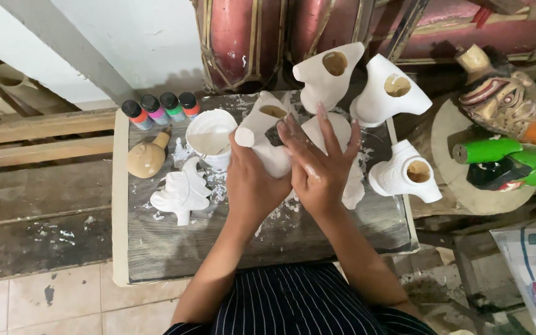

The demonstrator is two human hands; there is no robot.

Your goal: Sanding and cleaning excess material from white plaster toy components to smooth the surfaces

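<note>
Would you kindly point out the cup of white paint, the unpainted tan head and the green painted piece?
cup of white paint point(209, 138), head view, on the paint surface.
tan head point(144, 159), head view, on its rounded body.
green painted piece point(490, 150), head view, on its cylindrical part.

light: soft, even, fairly bright | shadows: faint | glare: none | focus: sharp | edges: slight wide-angle bend

White figure point(262, 139) half behind hands

On the tabletop point(156, 248), the cup point(211, 139) sits left of my hands, bottles point(160, 109) behind it, masks point(367, 93) beyond.
</note>
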